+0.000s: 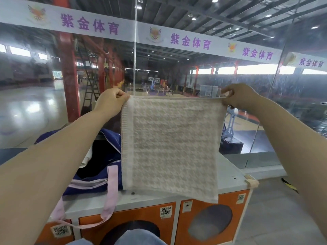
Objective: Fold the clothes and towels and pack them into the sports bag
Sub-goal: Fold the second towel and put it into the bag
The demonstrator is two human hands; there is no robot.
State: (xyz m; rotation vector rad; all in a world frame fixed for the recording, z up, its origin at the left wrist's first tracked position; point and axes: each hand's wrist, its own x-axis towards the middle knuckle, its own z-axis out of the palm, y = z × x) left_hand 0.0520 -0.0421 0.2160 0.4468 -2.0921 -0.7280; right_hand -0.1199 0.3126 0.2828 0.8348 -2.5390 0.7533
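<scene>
Head view: I have the towel (169, 145) held up in the air in front of me, spread flat and hanging full length. My left hand (111, 101) pinches its top left corner and my right hand (237, 98) pinches the top right corner, each grip closed tight on the cloth. Below and to the left, the sports bag (99, 177) sits on the grey tabletop (230, 175) with its zip open, pink straps hanging over the front edge. Inside I can see dark cloth and something pale, so I judge some items are already packed. This towel is not yet folded; it needs folding, then placing in the bag. I cannot tell whether other pieces remain, since the towel blocks part of the tabletop.
</scene>
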